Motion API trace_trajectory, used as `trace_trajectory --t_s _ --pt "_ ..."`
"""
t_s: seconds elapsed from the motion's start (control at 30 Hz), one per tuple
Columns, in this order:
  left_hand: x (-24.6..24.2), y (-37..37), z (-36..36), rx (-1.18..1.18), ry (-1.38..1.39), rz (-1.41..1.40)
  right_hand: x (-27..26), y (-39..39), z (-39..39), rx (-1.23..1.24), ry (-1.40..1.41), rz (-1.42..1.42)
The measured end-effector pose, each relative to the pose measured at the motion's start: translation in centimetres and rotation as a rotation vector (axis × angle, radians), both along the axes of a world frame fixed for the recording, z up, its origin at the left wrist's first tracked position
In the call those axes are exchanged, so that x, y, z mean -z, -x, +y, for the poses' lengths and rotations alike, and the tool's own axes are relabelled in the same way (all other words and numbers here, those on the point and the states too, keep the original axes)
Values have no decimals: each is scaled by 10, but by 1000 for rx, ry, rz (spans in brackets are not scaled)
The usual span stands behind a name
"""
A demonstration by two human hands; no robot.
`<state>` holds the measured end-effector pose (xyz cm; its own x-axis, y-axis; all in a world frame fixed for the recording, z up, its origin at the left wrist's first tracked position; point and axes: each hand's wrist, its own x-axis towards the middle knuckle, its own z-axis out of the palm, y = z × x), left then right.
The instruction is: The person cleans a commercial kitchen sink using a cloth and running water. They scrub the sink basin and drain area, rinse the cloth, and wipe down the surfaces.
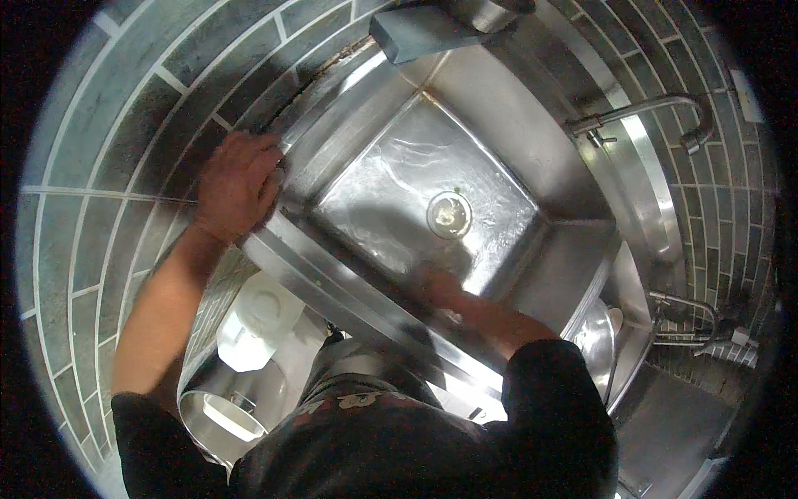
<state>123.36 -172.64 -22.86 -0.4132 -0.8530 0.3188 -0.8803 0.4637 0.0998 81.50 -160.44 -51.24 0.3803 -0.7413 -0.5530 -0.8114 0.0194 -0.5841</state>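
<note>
A stainless steel sink basin (pixel 399 162) lies before me, with a thin film of water on its floor and a round drain (pixel 449 215) right of centre. My left hand (pixel 240 184) rests at the sink's left corner against the tiled wall, its fingers bent; what lies beneath them is hidden. My right hand (pixel 439 287) reaches down inside the basin near its front wall, below the drain. It is blurred, and whether it holds anything does not show.
A curved faucet (pixel 648 112) is mounted at the right back. A second basin with a metal bowl (pixel 595 343) adjoins on the right. A metal pot (pixel 221 424) and a white plastic container (pixel 249 330) stand below left. A grey box-shaped object (pixel 424 34) sits at the far corner.
</note>
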Motion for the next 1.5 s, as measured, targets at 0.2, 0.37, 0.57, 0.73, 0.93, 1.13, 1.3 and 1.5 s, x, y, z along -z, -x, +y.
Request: trace_trajectory --t_s 0.2,0.37,0.57,0.73,0.93,1.13,1.3,1.5 --pt "9 -6 -3 25 1 11 -95 -168 -94 -249 535 -184" --pt "-3 4 -9 84 66 33 -22 -187 -206 -129 763 81" --pt "-4 -2 -9 92 43 -13 -47 -96 -300 445 497 317" --pt "-3 2 -10 104 95 56 -17 -81 -244 390 584 401" --pt "2 -2 2 -5 34 -12 -79 -118 -148 524 -126 -433" --pt "3 -9 4 34 28 72 -145 -107 -106 942 -829 -1233" --pt "11 -10 1 29 63 110 -137 -95 -58 406 -592 -717" --pt "12 -9 -2 -9 14 76 -173 -136 -36 287 -283 -399"
